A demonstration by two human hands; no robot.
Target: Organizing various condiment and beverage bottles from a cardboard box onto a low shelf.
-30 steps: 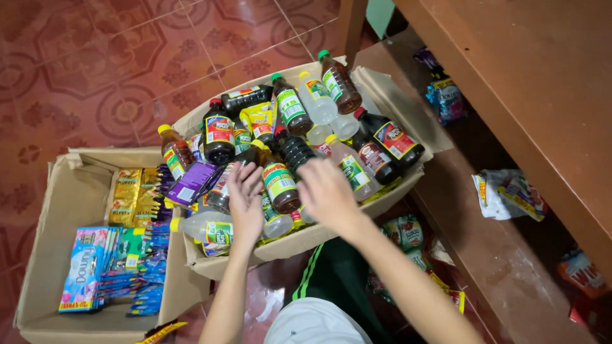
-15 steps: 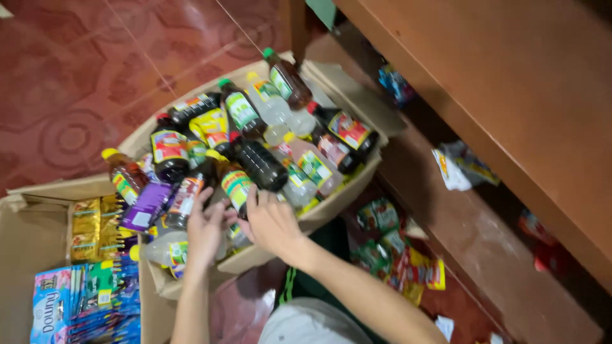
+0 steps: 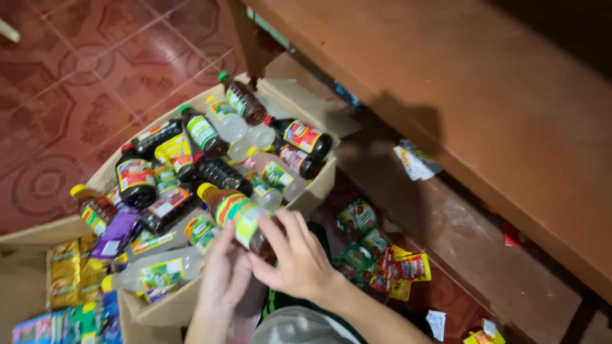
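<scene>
Since half a second ago, both your hands have closed on one bottle and lifted its base off the pile; before, they lay flat on the bottles near the box's front edge. View has also swung, so the box now sits left of centre.

Your right hand [image 3: 296, 258] is grasping the amber bottle [image 3: 234, 212] low on the body, fingers wrapped over the label. Your left hand [image 3: 224, 275] presses against its underside, fingers half curled, supporting rather than clenched. Bottle sits low centre of the frame, tilted, yellow cap pointing up-left, over the front edge of the cardboard box [image 3: 312, 191].

To do this well, I'd say: keep the grip on the body, not the cap, hold it tilted clear of the neighbouring bottles so nothing rolls, and let the left hand carry the weight.

Looks: brown liquid, clear plastic, yellow screw cap, bright label in green, red and yellow.

Around it: dark sauce bottles, a clear bottle [image 3: 156, 272] lying flat lower left, sachets [image 3: 382, 255] on the floor at right, wooden desk [image 3: 484, 108] upper right.
</scene>
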